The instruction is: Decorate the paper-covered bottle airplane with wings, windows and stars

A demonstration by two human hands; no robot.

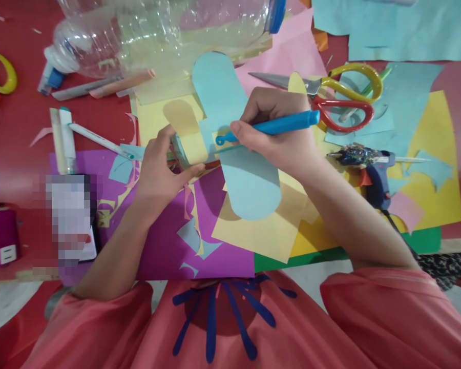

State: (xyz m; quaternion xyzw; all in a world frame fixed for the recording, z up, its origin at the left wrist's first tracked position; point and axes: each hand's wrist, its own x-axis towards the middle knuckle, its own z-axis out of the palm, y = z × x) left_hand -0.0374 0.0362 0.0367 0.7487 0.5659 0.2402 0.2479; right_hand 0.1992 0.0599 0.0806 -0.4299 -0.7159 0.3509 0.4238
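My right hand (272, 123) is closed round a blue pen (280, 125), held aslant with its lower end to the left. A small blue ring shows at that end; I cannot tell whether it belongs to the pen or is a mark on the paper. Under the hand lies a light-blue paper cut-out (249, 189) with long rounded lobes, partly covered by the fingers. My left hand (163, 169) grips the side of a curled yellow and light-blue paper piece (194, 141), its thumb and fingers at the left edge.
Clear plastic bottles (92, 41) lie at the back. Scissors (326, 92) and a glue gun (376, 171) rest at the right. Markers (67, 138) and a phone (88, 246) are at the left. Paper scraps (192, 236) lie on a purple sheet (157, 251).
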